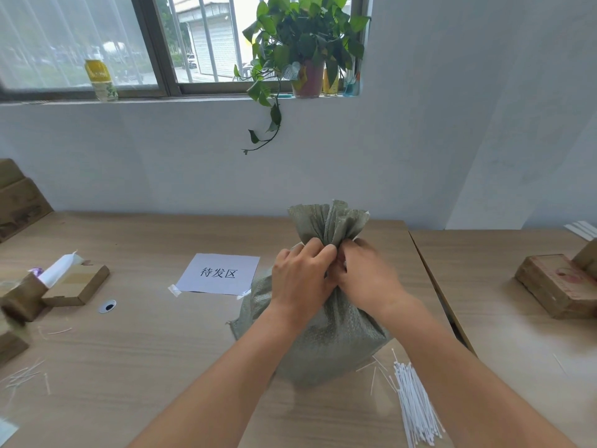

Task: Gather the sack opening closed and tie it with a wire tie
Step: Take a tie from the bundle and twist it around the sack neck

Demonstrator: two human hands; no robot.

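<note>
Your left hand (300, 276) and right hand (368, 273) meet, both clenched around the gathered neck of the green sack (326, 337), its mouth fanning out just above your knuckles. The sack stands upright on the desk (161, 350) beneath your wrists. Loose white ties (416, 405) lie near your right forearm; a taped paper sign (219, 273) lies left of your left hand.

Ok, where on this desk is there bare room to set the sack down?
Bare wood lies left of the sack, between the taped paper sign and the near edge. Crowded: the pile of white ties at right, the cardboard boxes at far left.
</note>
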